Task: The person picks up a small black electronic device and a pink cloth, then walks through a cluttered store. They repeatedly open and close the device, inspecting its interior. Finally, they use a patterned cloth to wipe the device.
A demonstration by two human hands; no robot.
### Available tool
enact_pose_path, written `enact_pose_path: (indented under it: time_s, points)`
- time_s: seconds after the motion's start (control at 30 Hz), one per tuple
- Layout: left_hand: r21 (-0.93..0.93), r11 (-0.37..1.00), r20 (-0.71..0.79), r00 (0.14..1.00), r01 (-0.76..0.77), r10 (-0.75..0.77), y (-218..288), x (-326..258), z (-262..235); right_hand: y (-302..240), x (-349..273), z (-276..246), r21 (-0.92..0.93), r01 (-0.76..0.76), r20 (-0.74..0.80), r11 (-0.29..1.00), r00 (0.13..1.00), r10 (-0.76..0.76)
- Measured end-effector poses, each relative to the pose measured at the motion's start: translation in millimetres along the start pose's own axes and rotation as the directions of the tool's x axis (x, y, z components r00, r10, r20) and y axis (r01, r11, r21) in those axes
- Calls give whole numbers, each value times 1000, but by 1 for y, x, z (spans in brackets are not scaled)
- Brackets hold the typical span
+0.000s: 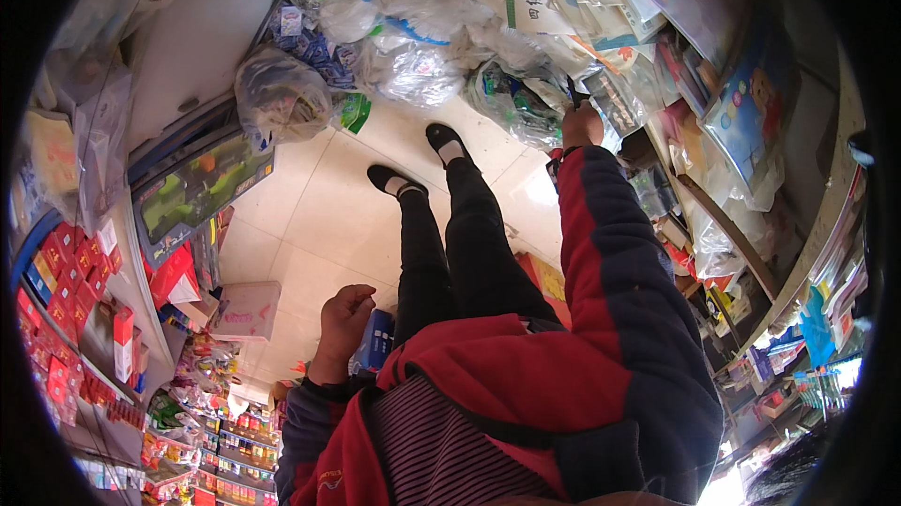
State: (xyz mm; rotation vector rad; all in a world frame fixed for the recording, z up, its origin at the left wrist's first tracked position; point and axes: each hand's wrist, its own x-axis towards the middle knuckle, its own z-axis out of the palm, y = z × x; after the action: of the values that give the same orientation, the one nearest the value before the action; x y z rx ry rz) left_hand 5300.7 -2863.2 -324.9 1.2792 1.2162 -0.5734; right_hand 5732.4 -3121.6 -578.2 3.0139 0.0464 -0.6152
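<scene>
My right hand (583,124) is stretched out to the far right, its fingers closed round a small dark object (576,93) whose kind I cannot make out. Just left of it lies a clear plastic bag (518,102) with green and dark packages inside. Close to my body on the left, my left hand (343,326) hangs with its fingers curled in and nothing visible in them. A blue box (374,341) shows right beside its wrist; whether they touch I cannot tell.
Clear plastic bags (413,69) are heaped on the tiled floor (314,196) beyond my feet. At left stand a boxed toy with a green picture (202,189) and shelves of red boxes (70,267). Picture books (751,116) and a wooden shelf edge (727,229) line the right.
</scene>
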Motion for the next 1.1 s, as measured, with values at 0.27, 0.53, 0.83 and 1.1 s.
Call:
enact_pose_path:
  time_s: [0.27, 0.53, 0.83, 1.1]
  points:
    - [22, 996, 31, 996, -82, 81, -3, 8, -2, 19, -19, -2, -23, -44, -59, 999, 997, 43]
    - [18, 997, 58, 995, -78, 76, -3, 9, 3, 13, -41, 6, 45, 417, 83, 908, 904, -419]
    - [35, 995, 32, 995, -98, 97, -4, 3, 5, 8, -32, 18, -156, 309, 131, 938, 948, -291]
    - [33, 994, 42, 993, -107, 106, 16, -1, 17, 45, -31, -29, 263, 143, 6, 954, 989, -149]
